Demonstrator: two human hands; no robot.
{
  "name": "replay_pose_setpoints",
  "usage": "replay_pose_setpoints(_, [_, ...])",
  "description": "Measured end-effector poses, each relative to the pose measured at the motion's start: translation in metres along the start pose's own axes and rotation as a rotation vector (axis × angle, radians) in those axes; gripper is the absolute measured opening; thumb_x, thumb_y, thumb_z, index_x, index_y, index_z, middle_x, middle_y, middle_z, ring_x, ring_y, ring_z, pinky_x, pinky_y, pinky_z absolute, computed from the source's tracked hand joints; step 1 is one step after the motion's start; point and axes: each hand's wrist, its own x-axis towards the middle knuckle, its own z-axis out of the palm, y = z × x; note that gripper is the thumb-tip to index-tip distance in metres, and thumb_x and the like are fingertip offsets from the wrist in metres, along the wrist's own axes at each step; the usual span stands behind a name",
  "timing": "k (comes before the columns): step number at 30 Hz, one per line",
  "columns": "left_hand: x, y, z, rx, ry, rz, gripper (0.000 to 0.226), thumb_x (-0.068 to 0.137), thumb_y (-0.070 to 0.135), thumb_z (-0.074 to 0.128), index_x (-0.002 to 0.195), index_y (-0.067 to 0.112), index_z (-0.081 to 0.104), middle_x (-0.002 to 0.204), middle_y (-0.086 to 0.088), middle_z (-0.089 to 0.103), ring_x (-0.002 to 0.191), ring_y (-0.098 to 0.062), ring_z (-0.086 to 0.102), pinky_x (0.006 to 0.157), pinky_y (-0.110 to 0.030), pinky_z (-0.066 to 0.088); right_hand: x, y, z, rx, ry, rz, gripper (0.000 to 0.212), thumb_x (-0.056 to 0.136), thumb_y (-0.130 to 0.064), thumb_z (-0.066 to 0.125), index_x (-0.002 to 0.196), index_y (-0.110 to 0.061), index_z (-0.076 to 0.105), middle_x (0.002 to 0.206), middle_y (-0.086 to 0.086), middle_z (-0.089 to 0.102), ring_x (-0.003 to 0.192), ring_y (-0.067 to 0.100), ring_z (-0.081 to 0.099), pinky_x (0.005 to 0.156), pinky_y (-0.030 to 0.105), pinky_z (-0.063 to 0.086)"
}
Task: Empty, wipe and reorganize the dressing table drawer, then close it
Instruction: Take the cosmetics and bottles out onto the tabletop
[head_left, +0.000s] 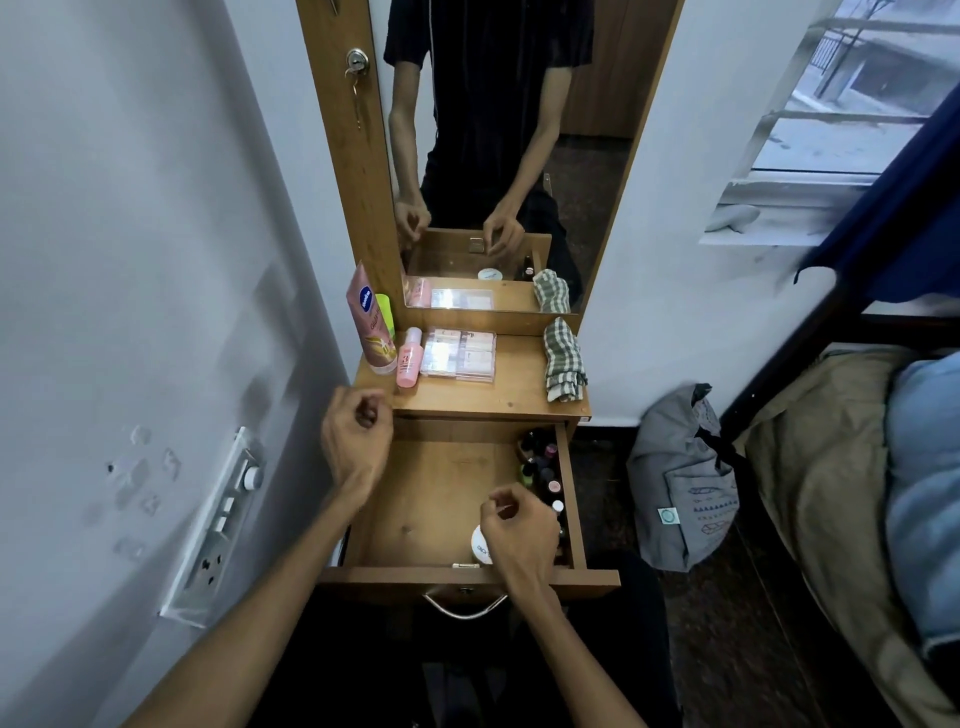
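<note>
Dressing bench drawer (431, 499) is standing open; both hands are hovering curled and empty; small glass bottles (543, 467) probably need gentle upright pinching.

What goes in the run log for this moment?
drawer open | small bottles along its right wall | checked cloth on tabletop | left hand, right hand curled, empty

Pale walls (130, 208), switch panel (218, 519) at left, window (852, 104) at right, grey bag (680, 483) beside bed (841, 493).

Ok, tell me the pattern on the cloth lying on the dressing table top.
Green-and-white checks on the cloth; the head view shows it best.
</note>
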Motion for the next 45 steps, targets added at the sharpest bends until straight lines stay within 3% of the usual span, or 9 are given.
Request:
replay_pose_setpoints(5, [-0.053, -0.003, 0.024, 0.037, -0.354, 0.089, 0.016, 0.083, 0.005, 0.069, 0.085, 0.02, 0.075, 0.082, 0.008, 0.066, 0.073, -0.007, 0.061, 0.066, -0.025, 0.052, 0.028, 0.01, -0.023, -0.149, 0.2, -0.098, 0.009, 0.083, -0.021, 0.073, 0.091, -0.023, 0.075, 0.083, -0.008, 0.072, 0.074, 0.009, 0.063, 0.068, 0.022, 0.044])
replay_pose_setpoints(9, [-0.078, -0.002, 0.054, 0.092, -0.547, 0.059, 0.015, 0.081, 0.009, 0.071, 0.084, 0.023, 0.077, 0.078, 0.009, 0.066, 0.069, -0.006, 0.06, 0.068, -0.034, 0.055, 0.053, 0.018, -0.03, -0.34, 0.233, -0.17, 0.021, 0.075, -0.023, 0.08, 0.095, -0.017, 0.078, 0.092, 0.001, 0.069, 0.085, 0.024, 0.062, 0.071, 0.031, 0.047])
replay_pose_setpoints(12, [-0.089, -0.003, 0.072, 0.145, -0.648, -0.007, 0.009, 0.079, 0.025, 0.066, 0.082, 0.027, 0.074, 0.079, 0.011, 0.065, 0.071, -0.006, 0.062, 0.069, -0.038, 0.056, 0.068, 0.023, -0.028, -0.475, 0.194, -0.201, 0.027, 0.075, -0.031, 0.083, 0.098, -0.017, 0.079, 0.093, 0.004, 0.068, 0.087, 0.025, 0.061, 0.078, 0.037, 0.047])
replay_pose_setpoints(15, [-0.092, -0.003, 0.084, 0.202, -0.729, -0.018, 0.02, 0.075, 0.035, 0.061, 0.091, 0.03, 0.072, 0.082, 0.014, 0.061, 0.078, -0.009, 0.061, 0.075, -0.039, 0.056, 0.076, 0.025, -0.021, -0.536, 0.154, -0.22, 0.031, 0.076, -0.037, 0.083, 0.101, -0.019, 0.079, 0.097, 0.004, 0.069, 0.09, 0.024, 0.061, 0.082, 0.039, 0.045])
replay_pose_setpoints(20, [-0.078, 0.014, 0.099, 0.22, -0.693, 0.057, 0.039, 0.086, 0.024, 0.063, 0.125, 0.027, 0.064, 0.096, 0.007, 0.063, 0.093, -0.017, 0.061, 0.085, -0.038, 0.053, 0.082, 0.024, -0.017, -0.576, 0.128, -0.211, 0.026, 0.081, -0.037, 0.079, 0.102, -0.022, 0.08, 0.1, 0.002, 0.07, 0.093, 0.022, 0.06, 0.084, 0.036, 0.041])
replay_pose_setpoints(25, [-0.059, 0.036, 0.119, 0.291, -0.719, 0.188, 0.049, 0.093, 0.017, 0.055, 0.14, 0.03, 0.054, 0.119, 0.003, 0.06, 0.112, -0.02, 0.059, 0.095, -0.035, 0.048, 0.086, 0.027, -0.019, -0.58, 0.115, -0.218, 0.018, 0.082, -0.033, 0.077, 0.098, -0.024, 0.08, 0.097, 0.001, 0.069, 0.091, 0.021, 0.06, 0.082, 0.036, 0.041])
replay_pose_setpoints(31, [-0.051, 0.041, 0.137, 0.487, -0.805, 0.36, 0.052, 0.097, 0.015, 0.048, 0.145, 0.035, 0.047, 0.128, -0.001, 0.06, 0.113, -0.027, 0.062, 0.094, -0.04, 0.049, 0.092, 0.03, -0.021, -0.538, 0.07, -0.23, 0.014, 0.085, -0.029, 0.072, 0.097, -0.025, 0.079, 0.098, 0.001, 0.068, 0.092, 0.02, 0.059, 0.08, 0.032, 0.036])
replay_pose_setpoints(36, [-0.048, 0.032, 0.145, 0.539, -0.853, 0.416, 0.043, 0.094, 0.02, 0.052, 0.135, 0.032, 0.059, 0.127, 0.002, 0.063, 0.113, -0.026, 0.063, 0.09, -0.039, 0.051, 0.094, 0.032, -0.029, -0.474, 0.063, -0.233, 0.018, 0.083, -0.031, 0.073, 0.098, -0.025, 0.08, 0.097, -0.001, 0.067, 0.091, 0.02, 0.058, 0.079, 0.032, 0.035])
replay_pose_setpoints(45, [-0.043, 0.032, 0.149, 0.578, -0.745, 0.503, 0.039, 0.098, 0.028, 0.052, 0.137, 0.029, 0.054, 0.119, 0.0, 0.069, 0.103, -0.03, 0.067, 0.078, -0.042, 0.052, 0.094, 0.031, -0.045, -0.323, 0.087, -0.247, 0.017, 0.081, -0.039, 0.078, 0.093, -0.027, 0.078, 0.088, -0.009, 0.062, 0.083, 0.012, 0.054, 0.079, 0.034, 0.046])
